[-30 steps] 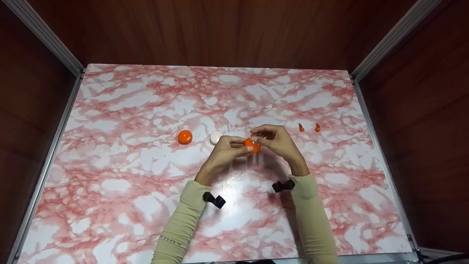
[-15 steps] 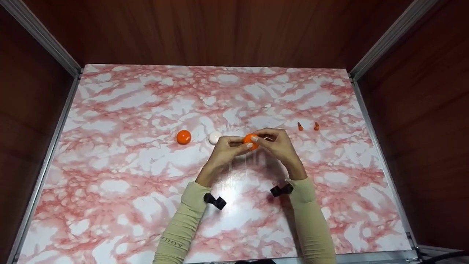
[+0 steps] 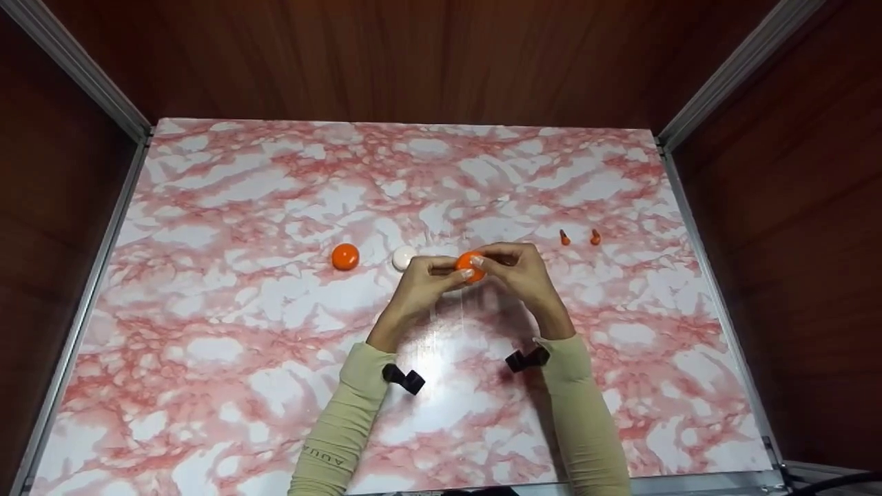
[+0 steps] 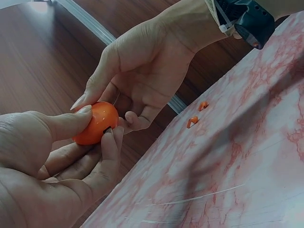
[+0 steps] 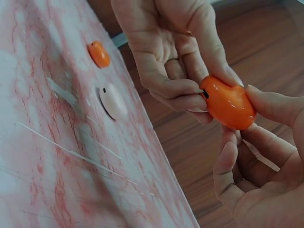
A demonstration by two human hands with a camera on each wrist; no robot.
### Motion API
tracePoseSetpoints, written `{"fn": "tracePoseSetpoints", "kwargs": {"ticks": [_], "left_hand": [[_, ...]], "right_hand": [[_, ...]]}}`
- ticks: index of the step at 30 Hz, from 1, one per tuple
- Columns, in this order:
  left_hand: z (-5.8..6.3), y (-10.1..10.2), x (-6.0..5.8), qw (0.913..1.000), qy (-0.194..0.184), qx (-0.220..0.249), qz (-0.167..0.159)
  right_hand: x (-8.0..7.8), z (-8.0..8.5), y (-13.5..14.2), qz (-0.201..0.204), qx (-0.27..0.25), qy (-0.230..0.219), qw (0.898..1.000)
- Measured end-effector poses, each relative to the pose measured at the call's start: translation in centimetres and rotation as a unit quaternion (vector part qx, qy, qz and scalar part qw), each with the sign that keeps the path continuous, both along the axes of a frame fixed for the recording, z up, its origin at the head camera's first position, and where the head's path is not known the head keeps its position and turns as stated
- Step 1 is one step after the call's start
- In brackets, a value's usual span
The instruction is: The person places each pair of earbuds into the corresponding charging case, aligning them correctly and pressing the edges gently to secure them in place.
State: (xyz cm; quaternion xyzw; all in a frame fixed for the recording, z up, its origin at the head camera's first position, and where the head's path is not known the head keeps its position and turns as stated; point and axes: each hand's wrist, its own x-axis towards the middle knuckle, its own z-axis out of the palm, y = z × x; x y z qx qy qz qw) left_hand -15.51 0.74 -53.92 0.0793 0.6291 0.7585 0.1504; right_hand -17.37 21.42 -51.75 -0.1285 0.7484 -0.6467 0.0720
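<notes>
Both hands hold one glossy orange pebble-shaped case (image 3: 469,255) above the middle of the table. My left hand (image 3: 422,284) pinches its left side between thumb and fingers. From the other side, my right hand (image 3: 529,275) grips it, thumb pressed on the face towards me. A small black slot shows in the orange surface near the left fingertips in both wrist views. A similar white rounded piece (image 5: 114,103) lies on the table just left of the left hand. Farther left rests a second orange rounded piece (image 3: 345,256).
Right of the hands lie two small orange stemmed pieces (image 3: 565,238), side by side. The pink-and-white marbled table (image 3: 227,406) has dark wooden panels (image 3: 413,62) at its back and sides, with metal frame rails (image 3: 672,169) along the edges.
The right thumb and fingers have closed in around the orange case, having been more loosely placed a second ago. The case has shifted slightly away from me. The left hand has barely moved.
</notes>
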Motion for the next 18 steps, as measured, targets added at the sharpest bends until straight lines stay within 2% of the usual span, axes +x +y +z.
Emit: {"fn": "tracePoseSetpoints", "kwargs": {"ticks": [8,18], "left_hand": [[-0.08,-0.03,0.03,0.9993,0.022,-0.029,-0.007],[0.10,0.17,0.07,0.9992,0.007,-0.039,-0.004]], "right_hand": [[-0.08,-0.14,0.01,-0.004,-0.015,-0.028,0.999],[-0.30,0.26,0.30,-0.003,-0.033,-0.038,0.999]]}}
